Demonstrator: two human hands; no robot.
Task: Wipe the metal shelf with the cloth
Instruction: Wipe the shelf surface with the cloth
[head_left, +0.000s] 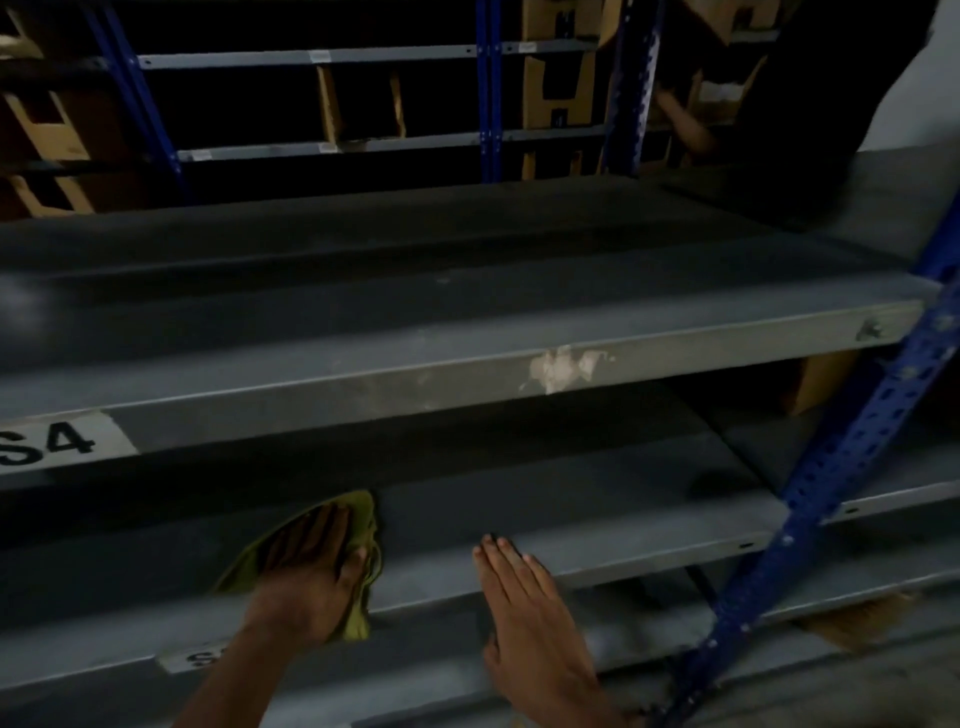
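A grey metal shelf (597, 525) runs across the lower part of the view. On its left part lies a yellow-green cloth (358, 512). My left hand (306, 571) presses flat on the cloth with straight fingers, covering most of it. My right hand (524, 597) lies flat and open on the shelf's front edge, to the right of the cloth and apart from it.
Above is another grey shelf (467, 312) with a white smear (563, 366) on its front lip and an "S4" label (57, 441). A blue perforated upright (841, 467) slants at the right. Cardboard boxes (558, 93) fill racks behind. Another person's arm (685, 124) reaches in at the back right.
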